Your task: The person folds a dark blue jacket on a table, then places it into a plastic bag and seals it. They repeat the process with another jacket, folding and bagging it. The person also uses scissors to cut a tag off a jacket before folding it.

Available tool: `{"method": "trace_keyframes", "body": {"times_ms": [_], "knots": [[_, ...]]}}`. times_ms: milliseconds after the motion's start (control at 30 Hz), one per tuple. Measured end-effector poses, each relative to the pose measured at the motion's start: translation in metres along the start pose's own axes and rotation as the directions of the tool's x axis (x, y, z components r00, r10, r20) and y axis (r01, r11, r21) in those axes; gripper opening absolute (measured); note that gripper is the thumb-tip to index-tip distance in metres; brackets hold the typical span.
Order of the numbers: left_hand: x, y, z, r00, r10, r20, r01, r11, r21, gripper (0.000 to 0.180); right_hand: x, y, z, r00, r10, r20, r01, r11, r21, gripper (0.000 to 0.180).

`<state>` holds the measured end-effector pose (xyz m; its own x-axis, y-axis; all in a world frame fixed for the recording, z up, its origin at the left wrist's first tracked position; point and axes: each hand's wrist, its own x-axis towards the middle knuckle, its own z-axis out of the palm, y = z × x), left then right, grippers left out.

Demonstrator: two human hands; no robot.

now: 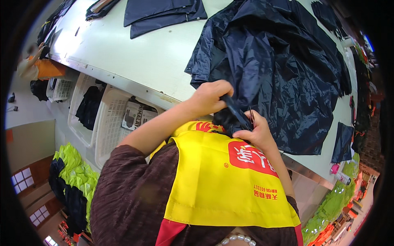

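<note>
The left hand and right hand both pinch an edge of the dark jacket, fingers closed. It lies bunched on the table, apparently early in handling; folded pieces lie farther off.

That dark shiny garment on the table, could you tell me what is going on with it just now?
A person in a yellow apron is working on a dark navy garment spread over a pale worktable. The left hand pinches a narrow strip of the fabric at the near edge, and the right hand grips the same bunched edge. White baskets sit below the table.
</note>
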<state>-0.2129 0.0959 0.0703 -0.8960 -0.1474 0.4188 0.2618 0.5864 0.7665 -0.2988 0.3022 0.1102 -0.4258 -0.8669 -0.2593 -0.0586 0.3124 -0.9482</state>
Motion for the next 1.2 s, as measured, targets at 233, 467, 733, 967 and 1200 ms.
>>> {"method": "trace_keyframes", "body": {"times_ms": [233, 467, 733, 967, 1200], "knots": [[0.025, 0.042, 0.068, 0.932, -0.329, 0.151, 0.362, 0.827, -0.43, 0.014, 0.041, 0.036, -0.044, 0.615, -0.48, -0.626, 0.135, 0.846, -0.516, 0.012], [0.032, 0.019, 0.041, 0.899, 0.381, -0.216, -0.411, 0.904, -0.12, 0.025, 0.012, 0.004, -0.01, 0.732, 0.304, -0.61, 0.229, 0.733, 0.64, 0.012], [0.016, 0.018, 0.071, 0.958, 0.038, -0.285, -0.096, 0.977, -0.192, 0.018, 0.015, 0.039, -0.016, 0.678, -0.52, -0.52, 0.071, 0.75, -0.657, 0.022], [0.011, 0.01, 0.061, 0.983, -0.041, -0.179, 0.036, 0.999, -0.032, 0.016, 0.008, 0.034, -0.047, 0.558, -0.529, -0.639, 0.05, 0.79, -0.611, 0.015], [-0.007, 0.028, 0.035, 0.938, -0.205, 0.281, 0.218, 0.976, -0.017, 0.013, 0.009, 0.046, -0.058, 0.557, -0.554, -0.619, -0.162, 0.659, -0.735, 0.014]]}}
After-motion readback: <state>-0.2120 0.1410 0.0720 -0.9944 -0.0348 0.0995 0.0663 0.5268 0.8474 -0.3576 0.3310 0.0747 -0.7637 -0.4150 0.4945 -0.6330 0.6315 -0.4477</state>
